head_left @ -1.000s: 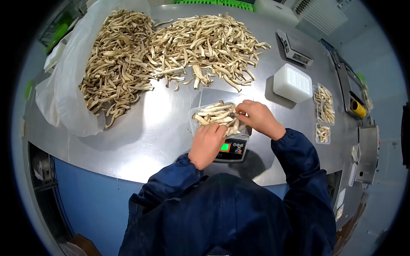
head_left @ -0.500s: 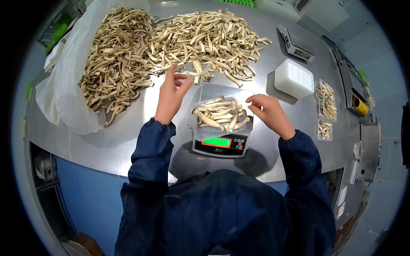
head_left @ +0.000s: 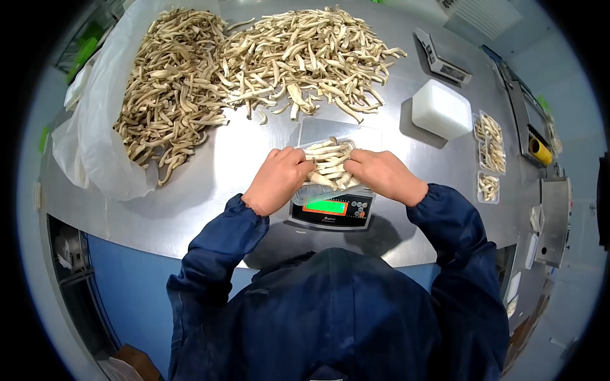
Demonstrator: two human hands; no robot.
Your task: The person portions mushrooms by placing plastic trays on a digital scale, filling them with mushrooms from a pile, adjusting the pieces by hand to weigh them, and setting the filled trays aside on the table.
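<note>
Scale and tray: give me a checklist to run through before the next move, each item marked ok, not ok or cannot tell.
1. Display on the scale lit: ok, it glows green.
2. Reading legible: cannot tell, the digits are too blurred.
3. Hands clear of the tray: not ok, the left hand is at its left side and the right hand at its right.
4. Tray resting fully on the scale: cannot tell, the hands and mushrooms hide too much.
5. Loose supply near: ok, a large mushroom pile lies on the table just beyond the scale.
</note>
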